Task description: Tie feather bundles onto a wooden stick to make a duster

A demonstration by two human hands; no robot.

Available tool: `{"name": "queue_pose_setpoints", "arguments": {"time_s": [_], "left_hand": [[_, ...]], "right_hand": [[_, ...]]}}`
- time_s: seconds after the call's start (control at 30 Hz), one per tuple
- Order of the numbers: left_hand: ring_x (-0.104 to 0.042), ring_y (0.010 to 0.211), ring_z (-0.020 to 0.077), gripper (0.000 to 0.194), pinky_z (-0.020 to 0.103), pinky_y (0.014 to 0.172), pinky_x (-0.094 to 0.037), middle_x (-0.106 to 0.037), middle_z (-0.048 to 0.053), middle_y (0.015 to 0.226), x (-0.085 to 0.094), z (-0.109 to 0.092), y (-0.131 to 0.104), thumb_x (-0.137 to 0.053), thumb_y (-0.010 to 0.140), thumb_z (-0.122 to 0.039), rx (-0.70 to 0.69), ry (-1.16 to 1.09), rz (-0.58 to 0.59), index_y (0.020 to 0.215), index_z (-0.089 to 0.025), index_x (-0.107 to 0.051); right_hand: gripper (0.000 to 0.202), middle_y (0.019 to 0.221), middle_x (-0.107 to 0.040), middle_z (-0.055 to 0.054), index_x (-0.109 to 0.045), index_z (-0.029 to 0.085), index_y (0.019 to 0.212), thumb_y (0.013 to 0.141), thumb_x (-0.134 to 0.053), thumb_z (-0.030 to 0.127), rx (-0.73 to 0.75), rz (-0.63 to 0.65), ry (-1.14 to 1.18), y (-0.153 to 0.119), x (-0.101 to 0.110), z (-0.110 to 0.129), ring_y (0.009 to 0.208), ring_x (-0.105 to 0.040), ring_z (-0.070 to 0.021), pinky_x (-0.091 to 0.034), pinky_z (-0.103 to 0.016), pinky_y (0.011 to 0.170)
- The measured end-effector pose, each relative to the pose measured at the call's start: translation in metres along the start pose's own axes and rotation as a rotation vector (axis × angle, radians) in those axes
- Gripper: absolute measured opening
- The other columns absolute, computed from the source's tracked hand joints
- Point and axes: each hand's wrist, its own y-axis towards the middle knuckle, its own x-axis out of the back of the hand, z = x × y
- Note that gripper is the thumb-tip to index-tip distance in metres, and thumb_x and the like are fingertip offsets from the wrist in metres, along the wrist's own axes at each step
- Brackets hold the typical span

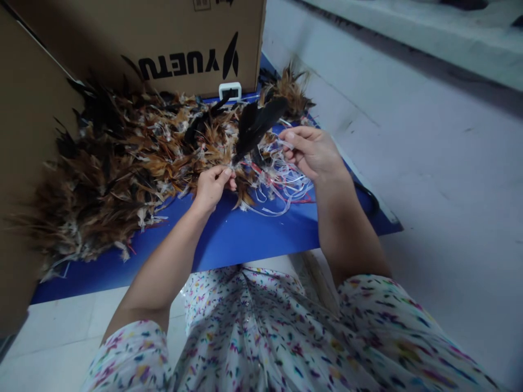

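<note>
My left hand (216,186) pinches the base of a black feather (258,126), which leans up and to the right with its broad end raised. To the right of it, my right hand (309,149) is closed on a thin white strip (285,144) between thumb and fingertips. Below my right hand lies a tangle of white and red strips (288,182) on the blue table (253,234). Left of my left hand spreads a big pile of brown and black feathers (110,179). Whether the strip is joined to the black feather cannot be seen.
A large cardboard box (171,43) stands behind the pile, with another cardboard wall (24,109) at the left. A small white device (230,91) rests against the box. More feathers (288,90) are heaped at the back right, beside the pale wall (408,141).
</note>
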Motion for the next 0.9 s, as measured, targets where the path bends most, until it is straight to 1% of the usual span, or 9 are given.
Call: {"name": "queue_pose_setpoints", "arguments": {"time_s": [0.27, 0.33, 0.43, 0.53, 0.6, 0.67, 0.7, 0.8, 0.9], "left_hand": [[-0.054, 0.048, 0.0069, 0.026, 0.019, 0.055, -0.049, -0.059, -0.001, 0.053, 0.000, -0.014, -0.002, -0.073, 0.087, -0.028, 0.129, -0.194, 0.014, 0.067, -0.015, -0.063], [-0.054, 0.048, 0.0068, 0.025, 0.018, 0.055, -0.049, -0.059, -0.002, 0.053, 0.000, -0.016, -0.003, -0.073, 0.087, -0.027, 0.141, -0.218, 0.014, 0.067, -0.015, -0.063], [-0.054, 0.048, 0.0066, 0.025, 0.018, 0.054, -0.048, -0.059, -0.002, 0.054, -0.002, -0.018, -0.005, -0.072, 0.088, -0.026, 0.150, -0.230, 0.017, 0.067, -0.015, -0.063], [-0.055, 0.049, 0.0066, 0.024, 0.018, 0.055, -0.048, -0.060, -0.001, 0.054, -0.003, -0.017, -0.005, -0.072, 0.087, -0.025, 0.144, -0.226, 0.009, 0.068, -0.015, -0.064], [-0.054, 0.048, 0.0068, 0.024, 0.018, 0.054, -0.048, -0.060, -0.001, 0.053, -0.003, -0.015, -0.005, -0.073, 0.087, -0.025, 0.135, -0.221, 0.004, 0.067, -0.014, -0.064], [-0.054, 0.046, 0.0070, 0.025, 0.018, 0.053, -0.048, -0.060, -0.001, 0.052, -0.004, -0.014, -0.004, -0.074, 0.086, -0.027, 0.127, -0.207, 0.008, 0.067, -0.014, -0.064], [-0.054, 0.046, 0.0071, 0.027, 0.019, 0.053, -0.047, -0.060, -0.001, 0.051, -0.004, -0.013, -0.004, -0.075, 0.086, -0.028, 0.123, -0.196, 0.013, 0.066, -0.014, -0.064], [-0.054, 0.046, 0.0073, 0.030, 0.019, 0.052, -0.047, -0.060, -0.002, 0.050, -0.004, -0.010, -0.005, -0.078, 0.083, -0.035, 0.097, -0.165, 0.026, 0.066, -0.014, -0.064], [-0.055, 0.047, 0.0075, 0.032, 0.020, 0.053, -0.047, -0.061, -0.001, 0.051, -0.006, -0.007, -0.006, -0.081, 0.080, -0.039, 0.057, -0.140, 0.043, 0.067, -0.014, -0.065]], "right_hand": [[0.028, 0.064, -0.056, 0.004, -0.064, 0.023, 0.082, 0.079, -0.082, 0.044, -0.054, -0.079, 0.006, 0.014, 0.021, -0.011, 0.052, -0.052, -0.0073, -0.042, -0.022, 0.047], [0.024, 0.065, -0.057, 0.003, -0.065, 0.023, 0.082, 0.079, -0.081, 0.041, -0.067, -0.105, -0.010, 0.020, 0.026, -0.020, 0.053, -0.052, -0.0080, -0.041, -0.023, 0.047], [0.012, 0.073, -0.063, 0.000, -0.066, 0.022, 0.084, 0.079, -0.075, 0.025, -0.063, -0.199, -0.110, 0.026, 0.029, -0.029, 0.060, -0.056, -0.0113, -0.045, -0.026, 0.054], [0.013, 0.087, -0.068, -0.003, -0.066, 0.021, 0.083, 0.078, -0.064, 0.010, 0.199, -0.431, -0.380, 0.022, 0.022, -0.026, 0.084, -0.064, -0.0171, -0.053, -0.034, 0.080], [0.018, 0.096, -0.070, -0.004, -0.068, 0.021, 0.083, 0.079, -0.057, 0.007, 0.441, -0.503, -0.593, 0.012, 0.008, -0.018, 0.103, -0.063, -0.0206, -0.048, -0.040, 0.098], [0.021, 0.092, -0.072, -0.003, -0.070, 0.021, 0.082, 0.079, -0.055, 0.007, 0.574, -0.423, -0.705, -0.002, -0.013, -0.012, 0.100, -0.063, -0.0212, -0.045, -0.043, 0.103], [0.016, 0.090, -0.073, -0.003, -0.071, 0.021, 0.081, 0.082, -0.058, 0.012, 0.591, -0.327, -0.712, -0.010, -0.025, -0.011, 0.096, -0.064, -0.0210, -0.046, -0.042, 0.100], [0.009, 0.085, -0.072, -0.003, -0.071, 0.022, 0.079, 0.086, -0.067, 0.026, 0.525, -0.005, -0.702, -0.024, -0.057, -0.018, 0.088, -0.063, -0.0205, -0.047, -0.038, 0.091], [0.016, 0.079, -0.068, -0.003, -0.069, 0.022, 0.074, 0.083, -0.073, 0.034, 0.425, 0.077, -0.721, -0.027, -0.073, -0.030, 0.081, -0.060, -0.0192, -0.046, -0.035, 0.082]]}}
